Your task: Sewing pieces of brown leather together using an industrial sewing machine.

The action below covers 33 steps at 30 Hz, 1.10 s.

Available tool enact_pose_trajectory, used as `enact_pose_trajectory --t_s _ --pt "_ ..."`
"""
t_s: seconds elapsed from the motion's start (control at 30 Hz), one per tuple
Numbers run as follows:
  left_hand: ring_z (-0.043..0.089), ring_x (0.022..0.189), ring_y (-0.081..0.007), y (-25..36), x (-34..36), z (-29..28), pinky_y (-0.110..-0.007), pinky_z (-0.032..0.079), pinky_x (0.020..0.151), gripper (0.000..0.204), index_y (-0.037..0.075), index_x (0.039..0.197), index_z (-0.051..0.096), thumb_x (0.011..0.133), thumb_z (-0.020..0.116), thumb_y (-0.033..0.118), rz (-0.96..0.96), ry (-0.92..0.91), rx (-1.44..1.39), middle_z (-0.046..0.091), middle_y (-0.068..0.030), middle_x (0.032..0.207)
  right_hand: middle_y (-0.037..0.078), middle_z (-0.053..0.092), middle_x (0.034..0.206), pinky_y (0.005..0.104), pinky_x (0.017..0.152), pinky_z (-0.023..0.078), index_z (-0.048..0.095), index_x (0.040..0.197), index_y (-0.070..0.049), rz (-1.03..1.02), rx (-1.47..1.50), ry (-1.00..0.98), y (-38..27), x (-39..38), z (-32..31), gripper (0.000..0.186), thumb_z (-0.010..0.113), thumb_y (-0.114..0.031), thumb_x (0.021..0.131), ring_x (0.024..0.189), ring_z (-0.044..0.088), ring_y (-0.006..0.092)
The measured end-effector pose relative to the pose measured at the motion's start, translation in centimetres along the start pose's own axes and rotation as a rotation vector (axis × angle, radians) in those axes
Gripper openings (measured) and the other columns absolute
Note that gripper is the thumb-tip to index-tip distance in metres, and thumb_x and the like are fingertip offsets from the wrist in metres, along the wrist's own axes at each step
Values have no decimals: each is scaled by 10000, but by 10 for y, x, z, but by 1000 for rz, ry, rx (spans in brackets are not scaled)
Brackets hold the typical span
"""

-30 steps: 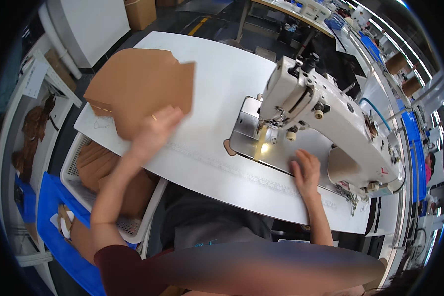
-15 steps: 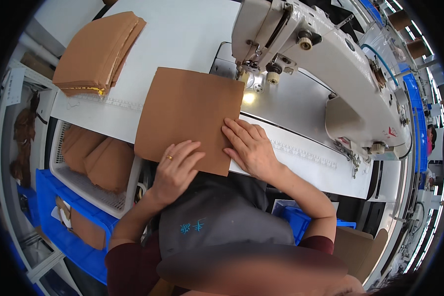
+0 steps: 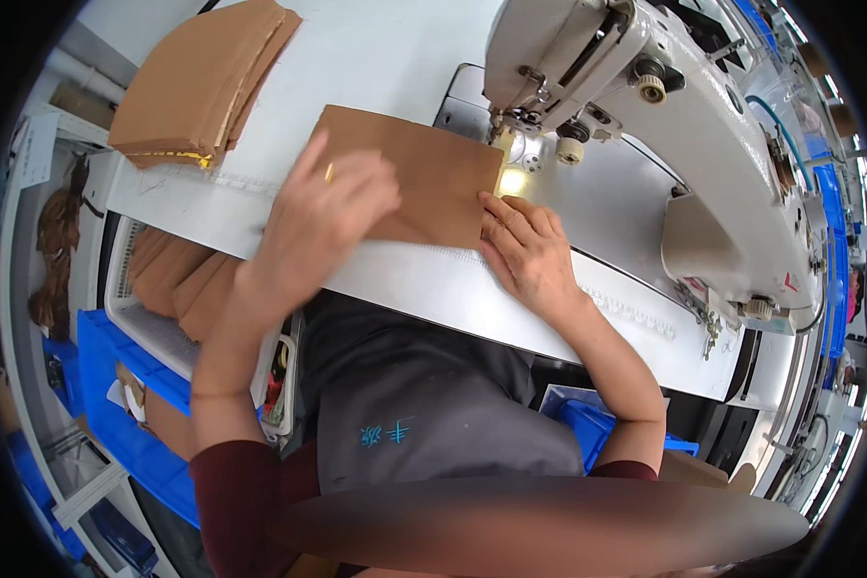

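Note:
A flat brown leather-like panel lies on the white sewing table, its far right corner beside the needle area of the sewing machine. It looks folded over, with a straight near edge. My right hand is closed at the panel's right edge, fingers on top and thumb by the near corner. Over the panel's left part is my left hand, smeared by motion. A ring shows on it, but its grip is unclear, and it hides the panel's left end.
A stack of curved brown pieces stands at the far left of the table. Below the table's left edge, a white basket holds more brown pieces, above a blue bin. A lit spot marks the metal machine bed.
The panel's near edge has moved away from me, and the piece now looks folded and shorter. My left hand has risen and moved away from me; my right hand stays at the right edge.

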<state>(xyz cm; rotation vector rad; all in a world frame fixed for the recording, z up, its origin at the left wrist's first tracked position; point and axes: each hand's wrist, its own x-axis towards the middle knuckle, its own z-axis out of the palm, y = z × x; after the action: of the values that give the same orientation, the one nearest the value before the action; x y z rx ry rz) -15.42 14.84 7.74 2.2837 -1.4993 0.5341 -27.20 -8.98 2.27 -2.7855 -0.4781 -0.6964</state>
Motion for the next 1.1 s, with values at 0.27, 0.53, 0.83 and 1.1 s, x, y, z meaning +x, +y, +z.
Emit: enact_pose_trajectory --t_s 0.27,0.53,0.83,1.1 --pt "592 808 -271 -65 92 62 -363 458 741 222 23 790 627 848 640 237 -65 -489 -507 611 -102 814 120 638 1155 385 872 454 669 992 12 -22 27 16 4 -2 4 299 737 -112 728 1032 577 286" --pt "579 672 -209 -63 87 70 -330 465 624 215 -3 766 613 774 728 179 -231 -465 -586 612 -99 740 118 636 1146 379 863 457 674 969 -16 28 62 37 5 -3 2 258 728 -111 735 1036 575 276" --pt "561 653 -171 -66 88 69 -308 460 611 209 -7 763 618 774 740 162 -278 -476 -639 594 -78 697 61 649 1018 372 804 463 682 1014 -48 122 33 84 20 -5 -2 281 732 -73 738 975 597 257" --pt "542 635 -156 -67 87 71 -305 447 595 219 -9 760 622 775 743 172 -305 -487 -663 584 -67 684 66 633 1040 375 824 453 670 1056 -45 156 53 47 21 -3 -4 298 713 -66 761 970 586 261"
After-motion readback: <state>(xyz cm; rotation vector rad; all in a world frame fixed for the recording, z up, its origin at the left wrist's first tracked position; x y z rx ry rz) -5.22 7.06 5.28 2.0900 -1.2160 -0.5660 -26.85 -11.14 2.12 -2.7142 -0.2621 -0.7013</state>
